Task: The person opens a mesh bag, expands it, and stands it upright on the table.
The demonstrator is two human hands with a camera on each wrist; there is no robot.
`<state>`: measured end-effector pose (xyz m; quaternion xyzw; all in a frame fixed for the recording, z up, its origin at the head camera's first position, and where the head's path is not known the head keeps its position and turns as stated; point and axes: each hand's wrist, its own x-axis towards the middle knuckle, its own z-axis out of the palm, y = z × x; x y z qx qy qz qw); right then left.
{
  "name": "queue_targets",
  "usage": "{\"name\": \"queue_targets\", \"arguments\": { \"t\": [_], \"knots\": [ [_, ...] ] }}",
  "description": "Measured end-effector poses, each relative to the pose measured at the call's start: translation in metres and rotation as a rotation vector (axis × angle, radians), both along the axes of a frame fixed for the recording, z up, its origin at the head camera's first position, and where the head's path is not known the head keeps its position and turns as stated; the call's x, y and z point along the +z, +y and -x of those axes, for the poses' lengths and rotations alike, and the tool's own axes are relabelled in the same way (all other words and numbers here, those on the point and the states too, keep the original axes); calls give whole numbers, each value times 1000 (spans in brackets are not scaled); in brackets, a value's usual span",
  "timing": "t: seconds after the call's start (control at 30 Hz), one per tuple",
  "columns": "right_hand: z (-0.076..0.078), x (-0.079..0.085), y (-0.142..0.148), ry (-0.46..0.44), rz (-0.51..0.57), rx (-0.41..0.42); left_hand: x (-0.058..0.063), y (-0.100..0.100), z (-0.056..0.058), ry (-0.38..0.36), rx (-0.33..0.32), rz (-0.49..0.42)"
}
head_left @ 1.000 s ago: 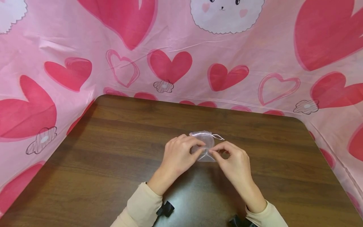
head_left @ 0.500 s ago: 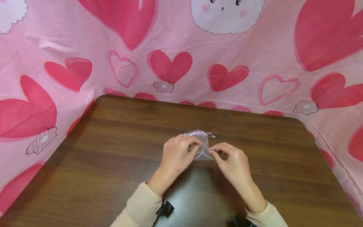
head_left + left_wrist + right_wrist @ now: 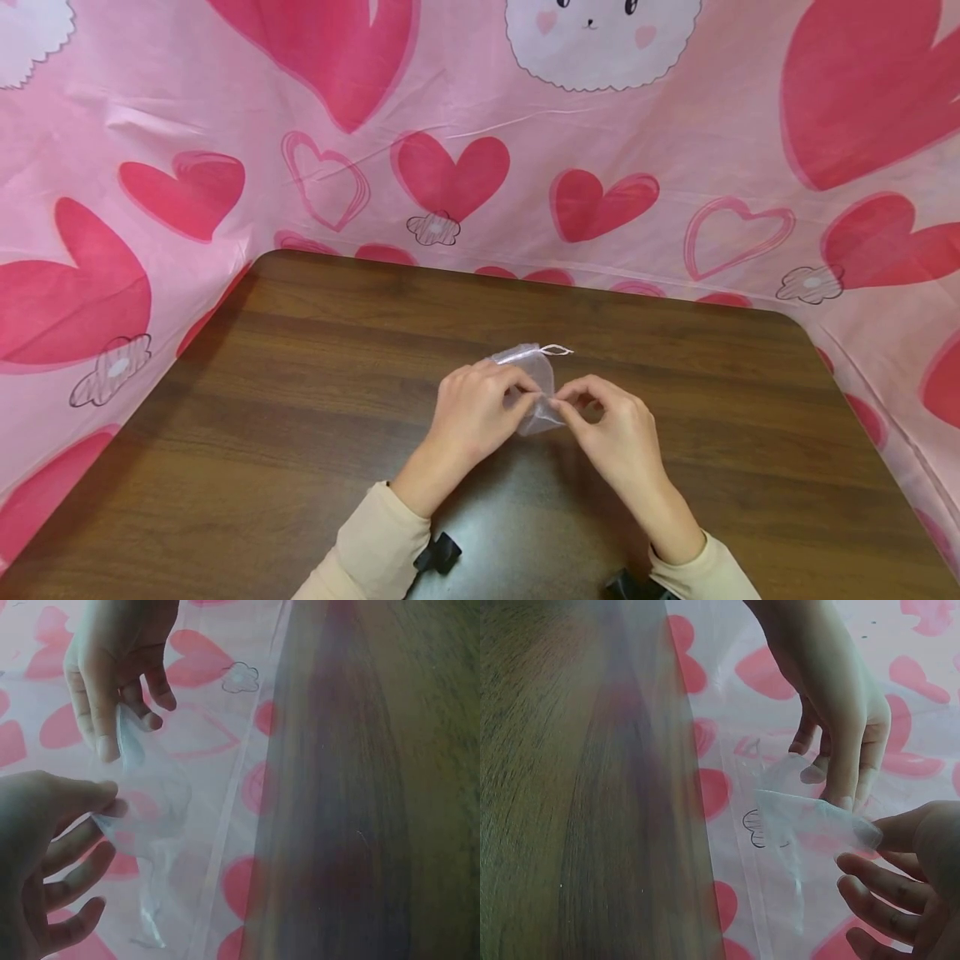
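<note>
A small sheer drawstring pouch (image 3: 537, 367) hangs between both hands in the head view, a white string loop (image 3: 557, 350) sticking out at its upper right. My left hand (image 3: 472, 410) pinches its near left part between thumb and index finger. At the other side, my right hand (image 3: 617, 423) pinches the pouch with thumb and forefinger. Seen from the left wrist, the thin see-through cloth (image 3: 154, 799) droops in folds below the pinching fingers. The right wrist view shows the pouch stretched between the two hands, with the remaining fingers of the near hand (image 3: 930, 862) loosely bent.
Brown wood-grain table (image 3: 300, 433) lies under the hands. Pink sheeting with hearts (image 3: 450, 175) stands around its back and sides. Black camera mounts (image 3: 438, 553) sit at both wrists beside the beige sleeves (image 3: 382, 542).
The pouch has shifted left and tilted, its string loop moving left with it. Its lower edge has folded under the fingers. Both hands stay nearly in place, still pinching.
</note>
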<state>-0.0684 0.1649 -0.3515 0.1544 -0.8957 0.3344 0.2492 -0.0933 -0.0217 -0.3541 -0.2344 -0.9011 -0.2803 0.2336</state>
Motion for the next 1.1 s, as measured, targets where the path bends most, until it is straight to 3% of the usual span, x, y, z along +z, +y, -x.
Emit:
{"name": "queue_targets", "arguments": {
  "t": [0.2,0.33,0.43,0.67,0.97,1.1],
  "knots": [
    [-2,3,-3,-46,39,32,0,0,0,2,94,-31],
    [-4,5,-4,-62,36,24,0,0,0,2,124,-54],
    [-4,5,-5,-56,27,11,0,0,0,-6,113,-82],
    [-1,2,-2,28,37,-10,3,3,-1,-73,17,-146],
    [1,2,2,100,40,-31,3,1,-2,-103,60,-126],
    [1,3,3,108,33,-38,3,0,-2,-123,48,-91]
  ]
}}
